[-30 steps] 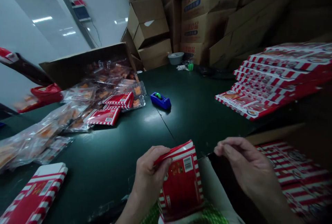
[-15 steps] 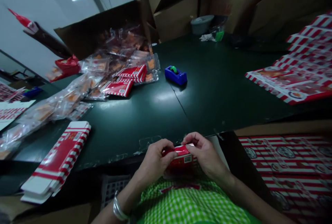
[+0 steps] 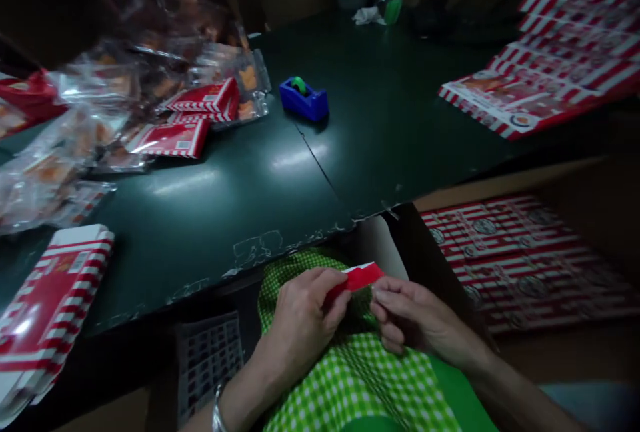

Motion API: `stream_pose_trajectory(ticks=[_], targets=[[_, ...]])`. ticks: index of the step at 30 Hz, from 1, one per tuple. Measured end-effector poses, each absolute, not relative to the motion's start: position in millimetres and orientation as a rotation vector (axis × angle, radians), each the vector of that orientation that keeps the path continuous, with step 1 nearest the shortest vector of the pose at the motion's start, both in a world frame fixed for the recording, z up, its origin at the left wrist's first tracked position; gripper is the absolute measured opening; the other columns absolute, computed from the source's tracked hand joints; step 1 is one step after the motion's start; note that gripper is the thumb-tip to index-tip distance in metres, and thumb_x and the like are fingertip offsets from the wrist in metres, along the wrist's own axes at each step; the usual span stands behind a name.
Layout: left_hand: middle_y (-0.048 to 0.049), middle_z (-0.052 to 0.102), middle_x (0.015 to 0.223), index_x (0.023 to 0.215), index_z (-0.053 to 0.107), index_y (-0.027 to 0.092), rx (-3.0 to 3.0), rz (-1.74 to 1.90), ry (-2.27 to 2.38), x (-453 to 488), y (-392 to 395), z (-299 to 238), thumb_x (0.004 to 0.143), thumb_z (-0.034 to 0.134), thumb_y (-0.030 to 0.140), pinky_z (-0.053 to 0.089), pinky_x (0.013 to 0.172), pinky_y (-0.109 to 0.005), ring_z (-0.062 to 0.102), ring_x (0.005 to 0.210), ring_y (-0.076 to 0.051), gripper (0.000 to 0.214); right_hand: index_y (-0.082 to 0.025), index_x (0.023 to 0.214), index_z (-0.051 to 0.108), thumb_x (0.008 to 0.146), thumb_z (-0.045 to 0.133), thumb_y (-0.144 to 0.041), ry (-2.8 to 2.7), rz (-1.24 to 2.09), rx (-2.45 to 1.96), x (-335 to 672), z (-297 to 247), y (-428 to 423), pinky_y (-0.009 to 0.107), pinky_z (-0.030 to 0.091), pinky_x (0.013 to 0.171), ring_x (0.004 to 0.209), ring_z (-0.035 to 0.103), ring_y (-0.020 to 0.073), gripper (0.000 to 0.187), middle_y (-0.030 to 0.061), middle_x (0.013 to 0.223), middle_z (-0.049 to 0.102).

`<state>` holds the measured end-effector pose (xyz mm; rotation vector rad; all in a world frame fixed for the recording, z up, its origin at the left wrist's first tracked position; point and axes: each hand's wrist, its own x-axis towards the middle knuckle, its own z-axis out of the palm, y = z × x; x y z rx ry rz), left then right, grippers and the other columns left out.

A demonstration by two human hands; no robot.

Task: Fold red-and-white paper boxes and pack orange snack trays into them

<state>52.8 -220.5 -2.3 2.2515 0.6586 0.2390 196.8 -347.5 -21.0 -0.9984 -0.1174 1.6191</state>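
My left hand is closed around a small red printed box, its thumb and index finger pinching the near end. The box is held above my lap, in front of the table edge, and shows a plain red face with a white edge. At the box's right end is my right hand, fingers curled and thumb pressed to the index finger. Whether those fingertips grip the box's corner or a tiny piece beside it is unclear. Green checked cloth lies beneath both hands.
A blue tape dispenser stands on the dark green table. Clear bags pile up left, with red striped packets on them. Flat striped cartons lie at the left edge; printed sheets are stacked right. An open carton holds striped boxes.
The view has swung down and to the right. The red box has turned, so its barcode face no longer shows. My right hand has moved from the box's top to its right end.
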Motion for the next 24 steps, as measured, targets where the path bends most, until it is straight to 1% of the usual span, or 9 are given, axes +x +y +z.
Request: stream_pose_trajectory(ticks=[3, 6, 11, 14, 17, 19, 21, 24], targets=[[-0.0049, 0.070, 0.091, 0.097, 0.066, 0.020, 2.335, 0.226, 0.630, 57, -230, -5, 0.088, 0.053, 0.021, 0.051, 0.073, -0.029, 0.064, 0.079, -0.017, 0.015, -0.014, 0.066, 0.054, 0.066, 0.080, -0.042, 0.011, 1.653, -0.931, 189, -30, -350, 0.018, 0.035, 0.040, 0.038, 0.041, 0.0026, 0.038, -0.0050, 0.054, 0.054], [-0.0060, 0.069, 0.089, 0.091, 0.064, 0.019, 2.421, 0.233, 0.606, 61, -237, -8, 0.090, 0.050, 0.021, 0.053, 0.074, -0.031, 0.064, 0.079, -0.018, 0.014, -0.013, 0.065, 0.054, 0.064, 0.082, -0.041, 0.093, 1.657, -0.933, 187, -34, -350, 0.017, 0.036, 0.040, 0.038, 0.041, 0.0022, 0.039, -0.0056, 0.053, 0.052], [-0.0059, 0.065, 0.080, 0.086, 0.057, 0.018, 2.448, 0.204, 0.529, 67, -240, -11, 0.090, 0.046, 0.022, 0.052, 0.063, -0.032, 0.061, 0.071, -0.019, 0.012, -0.013, 0.061, 0.055, 0.057, 0.085, -0.045, 0.192, 1.632, -1.005, 184, -33, -352, 0.017, 0.036, 0.039, 0.038, 0.041, 0.0027, 0.044, -0.0059, 0.049, 0.051], [-0.0060, 0.062, 0.082, 0.086, 0.053, 0.017, 2.367, 0.126, 0.477, 65, -238, -11, 0.092, 0.044, 0.021, 0.051, 0.065, -0.033, 0.060, 0.072, -0.019, 0.012, -0.013, 0.060, 0.055, 0.057, 0.084, -0.045, 0.200, 1.633, -1.068, 183, -33, -352, 0.018, 0.036, 0.038, 0.037, 0.040, 0.0032, 0.043, -0.0058, 0.047, 0.051], [-0.0064, 0.061, 0.086, 0.093, 0.052, 0.017, 2.238, 0.042, 0.377, 60, -235, -8, 0.093, 0.040, 0.019, 0.050, 0.067, -0.032, 0.058, 0.075, -0.018, 0.013, -0.014, 0.057, 0.052, 0.060, 0.080, -0.051, 0.139, 1.657, -1.140, 182, -35, -352, 0.018, 0.034, 0.038, 0.035, 0.038, 0.0039, 0.046, -0.0067, 0.039, 0.046], [-0.0070, 0.062, 0.091, 0.104, 0.052, 0.017, 2.137, 0.023, 0.294, 55, -231, -6, 0.094, 0.039, 0.018, 0.050, 0.071, -0.032, 0.059, 0.080, -0.018, 0.016, -0.015, 0.057, 0.051, 0.060, 0.079, -0.055, 0.106, 1.659, -1.175, 181, -37, -353, 0.019, 0.034, 0.037, 0.032, 0.037, 0.0044, 0.049, -0.0067, 0.035, 0.045], [-0.0070, 0.063, 0.097, 0.115, 0.051, 0.020, 2.073, 0.037, 0.232, 52, -226, -3, 0.094, 0.038, 0.016, 0.049, 0.076, -0.030, 0.059, 0.085, -0.017, 0.025, -0.015, 0.062, 0.052, 0.062, 0.076, -0.058, 0.078, 1.645, -1.219, 176, -41, -353, 0.019, 0.036, 0.036, 0.031, 0.041, 0.0059, 0.049, -0.0048, 0.039, 0.051], [-0.0053, 0.065, 0.100, 0.118, 0.053, 0.024, 2.047, 0.042, 0.248, 48, -216, 0, 0.095, 0.038, 0.016, 0.049, 0.078, -0.028, 0.061, 0.086, -0.015, 0.028, -0.015, 0.079, 0.056, 0.067, 0.069, -0.064, -0.058, 1.596, -1.304, 165, -55, -351, 0.019, 0.036, 0.033, 0.034, 0.050, 0.0089, 0.052, -0.0015, 0.054, 0.061]])
